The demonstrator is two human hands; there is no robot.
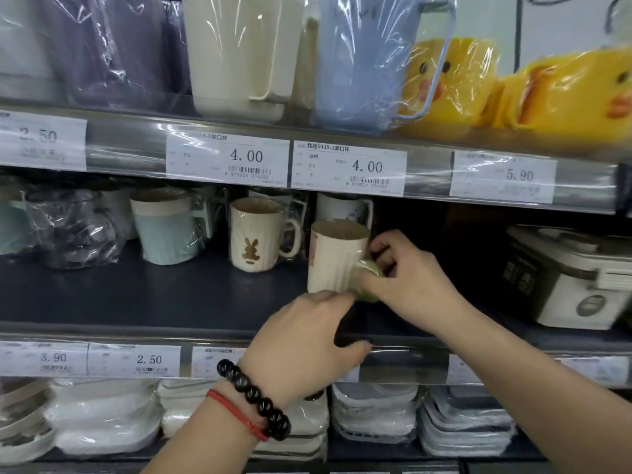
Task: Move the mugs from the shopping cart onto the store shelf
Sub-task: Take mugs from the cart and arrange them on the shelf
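Cream ribbed mug [337, 256] upright on middle shelf [154, 295], right hand [407, 273] closed round its handle side, left hand [307, 331] fingertips bracing base; risk of tipping if released off-balance, slippery wrap.

The ribbed cream ceramic mug [337, 258] looks glossy under clear crinkled plastic wrap. The dark shelf board [143, 295] looks matt and smooth

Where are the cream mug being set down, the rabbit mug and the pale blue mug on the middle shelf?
cream mug [333, 258], head view, on its ribbed side wall.
rabbit mug [254, 234], head view, on its front above the gold rabbit.
pale blue mug [164, 234], head view, on its wrapped body.
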